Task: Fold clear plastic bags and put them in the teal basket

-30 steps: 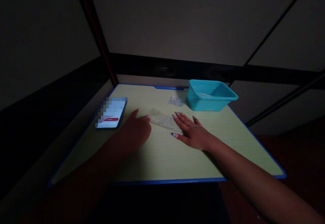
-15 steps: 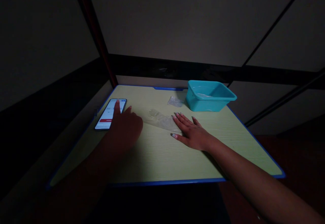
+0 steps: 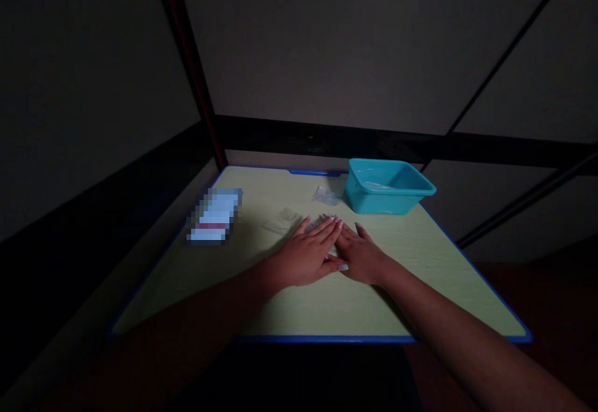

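A thin clear plastic piece [image 3: 280, 219], shaped like a disposable glove, lies flat on the table. My right hand [image 3: 362, 253] rests palm down over its right end, fingers stretched out. Beside it, my left hand [image 3: 306, 253] also lies flat with extended fingers, its fingertips overlapping those of the right. Both hands cover part of the plastic, so its right end is hidden. Just beyond my fingers is a small crumpled clear plastic packet [image 3: 326, 196].
A turquoise bin [image 3: 390, 203] with something pale and clear inside stands at the back right. On the left lies a phone [image 3: 215, 215], its lit screen pixelated. The pale table [image 3: 299, 318] has a blue edge. Panelled walls stand behind and to the left.
My left hand has left the phone, where a finger pointed over the screen, and moved right onto the plastic beside my right hand. The right hand stays flat.
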Available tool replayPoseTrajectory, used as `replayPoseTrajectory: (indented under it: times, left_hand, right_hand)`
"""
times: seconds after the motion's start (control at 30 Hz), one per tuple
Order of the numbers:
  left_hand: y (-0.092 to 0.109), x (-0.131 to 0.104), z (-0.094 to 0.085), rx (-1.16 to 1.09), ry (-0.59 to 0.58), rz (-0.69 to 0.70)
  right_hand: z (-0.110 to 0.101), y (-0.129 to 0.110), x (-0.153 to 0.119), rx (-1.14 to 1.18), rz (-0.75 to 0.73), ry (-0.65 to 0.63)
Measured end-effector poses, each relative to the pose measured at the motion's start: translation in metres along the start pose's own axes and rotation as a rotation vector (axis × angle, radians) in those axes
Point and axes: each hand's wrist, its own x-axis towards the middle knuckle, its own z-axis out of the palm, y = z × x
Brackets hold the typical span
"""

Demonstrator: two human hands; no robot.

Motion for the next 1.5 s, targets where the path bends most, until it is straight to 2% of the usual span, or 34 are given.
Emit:
replayPoseTrajectory:
  times: [0.17, 0.37, 0.53, 0.63, 0.7, 0.77, 0.87, 0.97, 1.1, 1.2, 1.37, 1.5]
  left_hand:
    - [-0.015, 0.001, -0.001, -0.065, -0.106, -0.004]
    - [-0.028, -0.016, 0.001, 0.014, -0.177, -0.277]
    - [-0.025, -0.021, 0.002, 0.135, -0.137, -0.504]
    - [-0.026, -0.018, 0.001, 0.214, -0.037, -0.624]
    - [-0.024, -0.016, -0.001, 0.215, 0.046, -0.56]
    - [-0.021, -0.014, -0.004, 0.17, 0.081, -0.392]
    - [-0.013, -0.011, -0.005, 0.079, 0.043, -0.154]
    - [-0.01, -0.009, -0.003, 0.015, -0.019, -0.086]
    - [-0.016, -0.008, 0.003, -0.023, -0.102, -0.136]
    - [-0.021, -0.009, 0.005, -0.033, -0.136, -0.222]
    - [-0.028, -0.013, 0.003, 0.005, -0.141, -0.386]
    - [-0.044, -0.016, 0.0, 0.123, -0.094, -0.595]
  right_hand:
    - [-0.001, -0.001, -0.001, 0.019, -0.005, 0.005]
    - [-0.005, -0.004, -0.001, 0.079, 0.001, 0.017]
    - [-0.006, -0.004, -0.001, 0.092, 0.005, 0.014]
    - [-0.006, -0.004, -0.001, 0.094, 0.01, 0.012]
    - [-0.005, -0.004, -0.001, 0.097, 0.012, 0.025]
    - [-0.004, -0.003, -0.001, 0.089, 0.01, 0.038]
    - [-0.002, -0.002, -0.001, 0.053, -0.004, 0.039]
    - [-0.001, -0.001, -0.001, 0.027, -0.014, 0.031]
    - [-0.003, -0.002, -0.001, 0.036, 0.004, 0.025]
    - [-0.003, -0.003, -0.001, 0.062, 0.009, 0.036]
    - [-0.005, -0.004, -0.001, 0.088, 0.013, 0.024]
    - [-0.008, -0.005, -0.002, 0.09, 0.013, 0.006]
